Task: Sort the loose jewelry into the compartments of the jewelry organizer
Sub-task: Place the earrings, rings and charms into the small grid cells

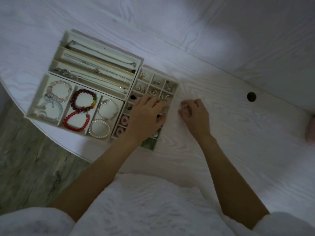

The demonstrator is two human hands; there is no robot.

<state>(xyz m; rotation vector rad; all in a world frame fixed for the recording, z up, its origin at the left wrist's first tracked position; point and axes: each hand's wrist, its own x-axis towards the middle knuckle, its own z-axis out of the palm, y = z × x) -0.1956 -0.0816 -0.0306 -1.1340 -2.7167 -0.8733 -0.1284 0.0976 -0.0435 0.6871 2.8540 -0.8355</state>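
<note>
The jewelry organizer is three cream trays side by side on the white table. The necklace tray (141, 60) holds several chains. The bracelet tray (36, 97) holds bead bracelets, among them a dark red bracelet (84, 102) and a pearl bracelet (99, 128). The grid tray (176, 86) has small compartments with earrings and rings. My left hand (146, 114) lies over the grid tray's middle with its fingers bent down into the compartments; what its fingertips touch is hidden. My right hand (194, 114) rests on the table just right of the grid tray, pinching a small shiny piece (183, 106).
The table's curved edge (56, 140) runs close below the bracelet tray, with wood floor beyond. A round cable hole (251, 96) sits in the table at the right. A pinkish object (311, 132) shows at the right border. My white fluffy sleeves fill the bottom.
</note>
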